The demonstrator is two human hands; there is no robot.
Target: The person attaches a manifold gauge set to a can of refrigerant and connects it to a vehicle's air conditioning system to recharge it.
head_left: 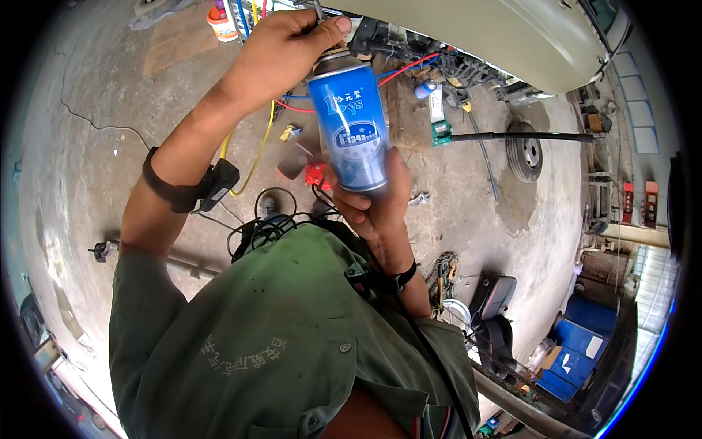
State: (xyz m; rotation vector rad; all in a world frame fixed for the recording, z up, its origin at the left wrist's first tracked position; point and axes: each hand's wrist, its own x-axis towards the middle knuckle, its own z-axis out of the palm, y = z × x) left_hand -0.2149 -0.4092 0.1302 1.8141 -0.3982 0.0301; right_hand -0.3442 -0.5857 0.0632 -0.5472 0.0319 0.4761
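Observation:
A blue aerosol-shaped refrigerant can (pixel 346 124) is held upright in front of me, below a pale vehicle panel (pixel 497 33). My left hand (pixel 292 51) is closed at the can's top, around a small metal fitting (pixel 319 16); what its fingertips touch is partly hidden. My right hand (pixel 384 197) grips the can's lower end from below, thumb and fingers wrapped round it. Red, blue and yellow hoses (pixel 252 175) run behind the can and my left arm.
An orange-labelled bucket (pixel 222 27), a red object (pixel 315 174), a tyre (pixel 523 151), a long black bar (pixel 523 137), chains (pixel 446 274) and a black seat (pixel 491 314) lie on the concrete floor (pixel 183 95). Blue boxes (pixel 585 329) and shelving stand at the right.

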